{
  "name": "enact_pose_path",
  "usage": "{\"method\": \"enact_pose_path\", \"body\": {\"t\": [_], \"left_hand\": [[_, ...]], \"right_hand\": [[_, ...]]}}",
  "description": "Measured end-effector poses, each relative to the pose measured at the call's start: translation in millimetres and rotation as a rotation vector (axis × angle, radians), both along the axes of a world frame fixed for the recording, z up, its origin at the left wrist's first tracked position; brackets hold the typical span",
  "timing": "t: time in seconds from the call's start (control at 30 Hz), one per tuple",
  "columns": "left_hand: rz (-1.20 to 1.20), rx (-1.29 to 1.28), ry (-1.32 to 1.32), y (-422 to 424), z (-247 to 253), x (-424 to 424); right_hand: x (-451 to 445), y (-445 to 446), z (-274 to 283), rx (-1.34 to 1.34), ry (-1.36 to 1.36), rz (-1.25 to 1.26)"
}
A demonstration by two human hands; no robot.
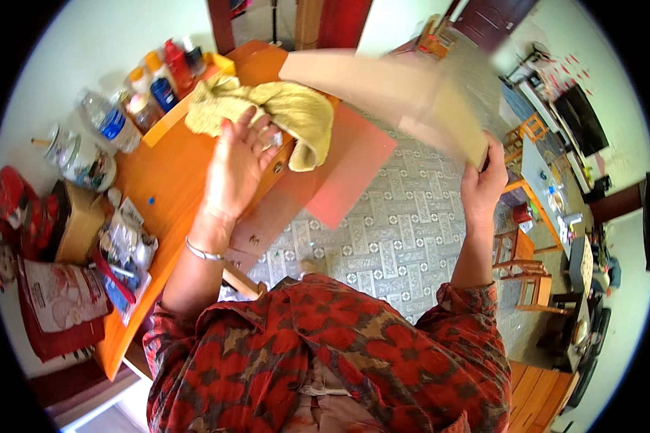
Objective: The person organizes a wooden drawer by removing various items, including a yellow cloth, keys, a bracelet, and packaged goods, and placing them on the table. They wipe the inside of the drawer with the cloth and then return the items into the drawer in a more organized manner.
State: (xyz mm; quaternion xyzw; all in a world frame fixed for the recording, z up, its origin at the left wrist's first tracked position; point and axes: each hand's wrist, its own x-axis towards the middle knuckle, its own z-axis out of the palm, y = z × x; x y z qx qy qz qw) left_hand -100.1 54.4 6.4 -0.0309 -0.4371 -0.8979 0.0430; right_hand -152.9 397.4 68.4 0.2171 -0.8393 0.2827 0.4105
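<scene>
My right hand (485,178) grips the near end of a long tan cardboard piece (374,81). The cardboard is raised over the floor and blurred, and its far end reaches the desk's far corner. My left hand (235,162) is above the desk's edge, palm turned up and fingers apart, loosely bent. Just beyond those fingers, a crumpled yellow towel (298,111) lies on the wooden desk (165,173), one end drooping over the edge. Something small and whitish (276,139) shows by my left fingertips; whether it touches them is unclear.
Along the wall stand a yellow tray (168,123) with several bottles, a water bottle (108,122) and a porcelain teapot (89,165). Plastic bags (127,243) lie at the desk's near left. A pinkish red panel (352,162) juts beside the desk over patterned floor (401,216). Wooden chairs (520,246) stand right.
</scene>
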Motion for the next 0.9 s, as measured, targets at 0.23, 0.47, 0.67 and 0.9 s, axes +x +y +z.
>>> {"method": "enact_pose_path", "body": {"t": [0.23,0.47,0.67,0.9], "left_hand": [[-0.117,-0.131,-0.054,50.5,50.8,-62.8],[-0.523,0.104,0.243,33.5,47.9,-102.8],[-0.068,-0.082,0.152,23.4,50.3,-97.9],[-0.534,0.301,0.231,37.2,52.2,-71.5]], "right_hand": [[6.1,26.1,9.7,0.155,0.390,0.040],[-3.8,59.3,5.7,0.148,0.381,0.028],[-14.8,62.6,2.1,0.030,0.393,0.056],[-35.8,97.1,-33.4,-0.157,0.023,-0.273]]}}
